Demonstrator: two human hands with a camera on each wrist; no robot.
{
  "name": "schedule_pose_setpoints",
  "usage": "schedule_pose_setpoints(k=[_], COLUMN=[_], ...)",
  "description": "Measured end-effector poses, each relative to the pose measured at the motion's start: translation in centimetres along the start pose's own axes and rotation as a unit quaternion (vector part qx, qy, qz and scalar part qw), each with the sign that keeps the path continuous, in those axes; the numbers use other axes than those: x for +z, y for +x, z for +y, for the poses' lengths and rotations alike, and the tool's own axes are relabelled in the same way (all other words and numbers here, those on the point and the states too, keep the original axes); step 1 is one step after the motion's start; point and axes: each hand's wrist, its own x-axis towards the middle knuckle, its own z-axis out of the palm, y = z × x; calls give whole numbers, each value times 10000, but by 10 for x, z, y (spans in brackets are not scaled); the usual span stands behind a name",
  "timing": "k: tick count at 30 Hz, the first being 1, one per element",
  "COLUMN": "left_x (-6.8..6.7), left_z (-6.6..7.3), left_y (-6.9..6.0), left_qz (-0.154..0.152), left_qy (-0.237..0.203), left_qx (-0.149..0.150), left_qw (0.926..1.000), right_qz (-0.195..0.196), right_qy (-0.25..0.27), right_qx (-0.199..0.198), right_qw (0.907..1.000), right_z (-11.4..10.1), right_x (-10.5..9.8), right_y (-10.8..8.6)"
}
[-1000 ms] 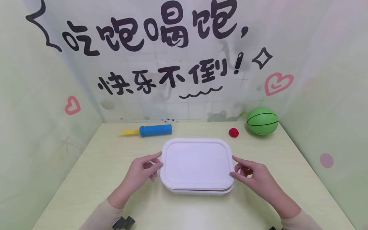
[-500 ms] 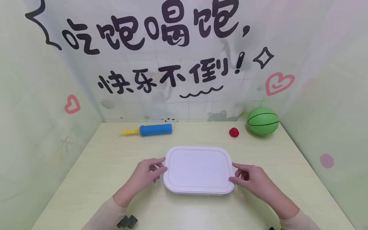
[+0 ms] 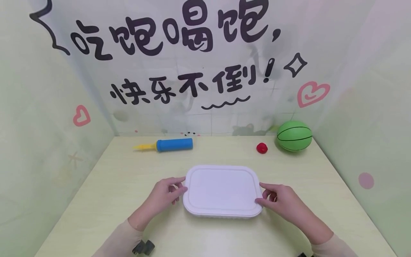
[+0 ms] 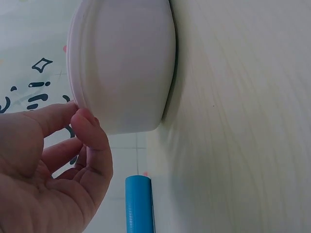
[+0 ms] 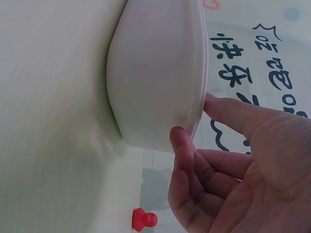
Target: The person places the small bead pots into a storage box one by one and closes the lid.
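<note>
A white rectangular lid [image 3: 223, 189] with rounded corners sits flat on a white storage box [image 4: 126, 68] in the middle of the table. At its left end my left hand [image 3: 162, 196] pinches the lid's rim between thumb and forefinger. The right hand [image 3: 282, 200] grips the opposite end of the rim the same way. From the right wrist view, the box's side wall [image 5: 150, 73] shows below the rim, with the thumb on top of the lid's edge. What the box contains is hidden.
Behind the box lies a blue hand pump [image 3: 174, 145] with a yellow nozzle. A small red toy duck [image 5: 144, 219] and a green ball [image 3: 294, 136] stand at the back right. Printed cloth walls [image 3: 359, 142] border the table [image 3: 122, 171] on three sides.
Both hands have lowered the lid and drawn it slightly toward the front; the gap seen at the front edge has closed. Over the last half second almost nothing has moved.
</note>
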Motion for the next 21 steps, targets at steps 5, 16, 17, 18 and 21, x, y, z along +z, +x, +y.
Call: schedule_pose_setpoints(k=[5,16,17,18,21], left_x=[-2,-4,-4,-4,-6], left_z=[-2,-5,-5,-5,-5], left_y=[3,4,4,5,5], left_qz=[-43,-395,-414,-429,-488], left_qy=[-187,-548,-574,-600,-608], left_qx=[-135,-233,-235,-237,-212], left_qw=[9997,9974,9972,9970,9967], right_qz=[-36,-183,-190,-202,-291], right_qy=[34,313,328,329,268], right_qx=[-8,-152,-181,-187,-262], right_qw=[10000,9992,9991,9991,9989], right_z=[0,1,1,2,3], right_x=[1,3,3,3,1], right_y=[1,2,2,3,3])
